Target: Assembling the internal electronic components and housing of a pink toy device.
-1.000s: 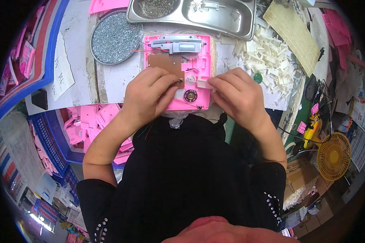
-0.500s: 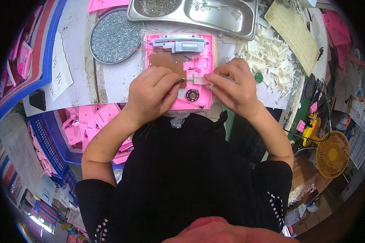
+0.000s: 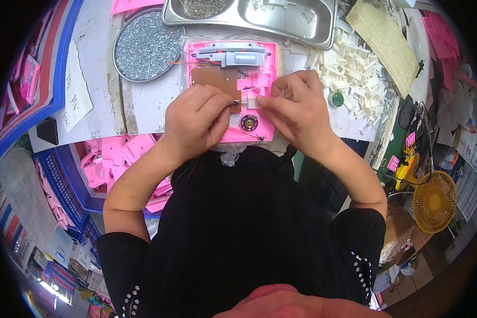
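A pink plastic housing [image 3: 267,69] lies open before me, with a brown circuit board [image 3: 217,79] on its left side. My left hand [image 3: 199,119] rests over the board, thumb and forefinger closed on a small metal part [image 3: 236,102] at its right edge. From the right, my right hand [image 3: 301,110] pinches a small white plastic piece [image 3: 250,102] next to that metal part. Below the piece sits a round black speaker [image 3: 248,123]. A grey module [image 3: 241,58] with red wires spans the housing's far end. My fingers partly hide both small parts.
A round tray of screws [image 3: 148,47] stands far left of the housing. Behind is a steel compartment tray [image 3: 297,29] with small metal parts. White plastic pieces [image 3: 350,79] are heaped at right, beside a green round object [image 3: 336,99]. Pink parts [image 3: 119,153] fill a bin at lower left.
My right hand has moved a little left, bringing the white plastic piece closer to the board's edge. My left hand keeps its pinch in nearly the same place.
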`<action>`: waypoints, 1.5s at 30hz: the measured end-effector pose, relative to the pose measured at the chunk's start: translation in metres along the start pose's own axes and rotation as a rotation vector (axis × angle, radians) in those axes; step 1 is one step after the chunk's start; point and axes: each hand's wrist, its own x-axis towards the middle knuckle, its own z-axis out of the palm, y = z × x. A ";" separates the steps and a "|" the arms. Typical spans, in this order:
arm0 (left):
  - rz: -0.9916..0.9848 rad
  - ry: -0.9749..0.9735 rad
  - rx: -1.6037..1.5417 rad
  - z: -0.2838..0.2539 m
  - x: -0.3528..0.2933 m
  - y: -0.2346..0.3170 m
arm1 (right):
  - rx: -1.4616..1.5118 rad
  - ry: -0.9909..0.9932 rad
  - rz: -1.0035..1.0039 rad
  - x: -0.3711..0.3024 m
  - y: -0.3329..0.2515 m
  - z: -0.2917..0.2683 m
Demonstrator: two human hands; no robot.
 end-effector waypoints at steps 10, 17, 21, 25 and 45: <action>-0.078 -0.069 -0.010 -0.007 0.007 0.007 | -0.021 -0.065 0.058 0.018 0.021 -0.015; -0.066 -0.069 -0.001 -0.006 0.006 0.006 | -0.164 -0.240 -0.083 0.043 0.016 -0.017; -0.084 -0.080 0.001 -0.008 0.009 0.008 | -0.192 -0.290 -0.052 0.046 0.013 -0.016; -0.112 -0.104 -0.037 -0.011 0.016 0.009 | -0.171 -0.264 -0.019 0.040 0.015 -0.015; -0.145 -0.096 0.099 0.012 0.043 0.007 | 0.071 -0.214 0.021 0.024 0.005 -0.015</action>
